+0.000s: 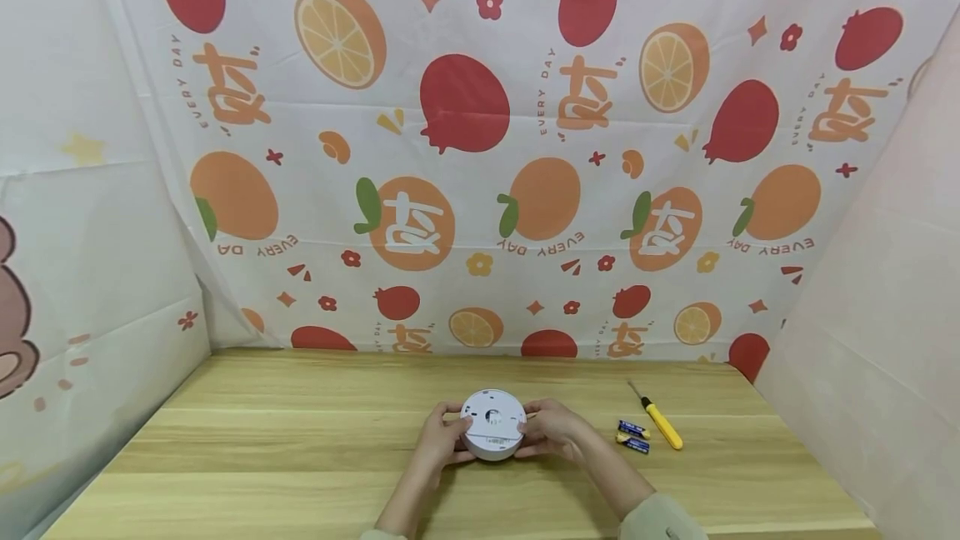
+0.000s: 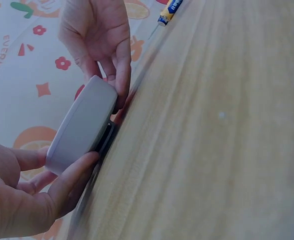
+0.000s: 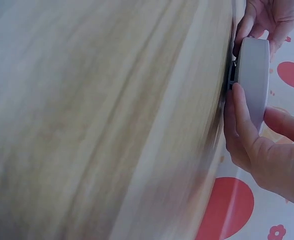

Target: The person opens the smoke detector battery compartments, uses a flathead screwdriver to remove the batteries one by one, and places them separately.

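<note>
A round white device [image 1: 492, 447], which looks like a smoke detector, is held just above the wooden table with its back turned up. That back shows a round central recess, small slots and a printed label. My left hand [image 1: 441, 437] grips its left edge, thumb on top and fingers below. On the opposite edge my right hand [image 1: 553, 430] grips it the same way. In the left wrist view, the device's smooth side wall [image 2: 82, 125] is tilted between both hands. Dark parts show on its underside in the right wrist view; the front face is mostly hidden.
To the right lie two blue-and-yellow batteries [image 1: 633, 429], side by side. Beyond them a screwdriver [image 1: 663, 425] with a yellow and black handle points away to the back. A fruit-printed cloth [image 1: 480, 290] hangs behind the table [image 1: 300, 440], with pale cloths at both sides.
</note>
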A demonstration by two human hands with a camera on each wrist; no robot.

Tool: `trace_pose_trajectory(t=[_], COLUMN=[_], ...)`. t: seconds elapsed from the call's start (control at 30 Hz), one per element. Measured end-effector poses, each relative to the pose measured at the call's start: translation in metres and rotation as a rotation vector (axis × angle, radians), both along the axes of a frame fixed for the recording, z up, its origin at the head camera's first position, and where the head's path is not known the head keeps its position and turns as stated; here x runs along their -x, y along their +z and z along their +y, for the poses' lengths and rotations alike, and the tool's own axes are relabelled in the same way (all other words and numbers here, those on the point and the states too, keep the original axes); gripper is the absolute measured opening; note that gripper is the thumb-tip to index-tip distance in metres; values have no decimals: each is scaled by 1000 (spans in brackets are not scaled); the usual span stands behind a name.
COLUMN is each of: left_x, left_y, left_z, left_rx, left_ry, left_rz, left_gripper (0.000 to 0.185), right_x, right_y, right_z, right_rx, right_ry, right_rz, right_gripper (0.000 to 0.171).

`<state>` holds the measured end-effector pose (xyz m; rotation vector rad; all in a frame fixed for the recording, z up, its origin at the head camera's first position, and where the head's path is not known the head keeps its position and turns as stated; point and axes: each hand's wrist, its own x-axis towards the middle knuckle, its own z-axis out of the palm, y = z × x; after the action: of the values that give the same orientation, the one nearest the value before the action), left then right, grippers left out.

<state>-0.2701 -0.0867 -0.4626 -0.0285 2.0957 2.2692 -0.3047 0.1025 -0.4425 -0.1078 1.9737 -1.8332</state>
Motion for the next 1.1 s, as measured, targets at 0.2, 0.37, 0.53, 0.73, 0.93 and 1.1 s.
trace_pose_trajectory(t=[0.2,0.37,0.53,0.73,0.93,1.1], left_x=[3,3,2,3,3,2], left_y=[0,2,3,3,4,6], left_z=[-1,0,-1,0,-1,-5], left_rx=[-8,-10,-5,-6,-11,5], left_ry=[5,2,-4,-18,-40,-77], left_rz=[-6,-1,-10,-11,-12,-18], left_gripper=[33,32,32,34,37,39], right_x=[3,4,4,3,3,2], right_y=[0,0,0,0,-3,-4], right_z=[0,1,2,6,9,12], right_rx=[13,22,28,23,-34,-73], right_ry=[-15,-14,3,9,31,52], right_rz=[-19,-21,-23,-11,65,160], right_gripper=[47,49,51,50,49,51])
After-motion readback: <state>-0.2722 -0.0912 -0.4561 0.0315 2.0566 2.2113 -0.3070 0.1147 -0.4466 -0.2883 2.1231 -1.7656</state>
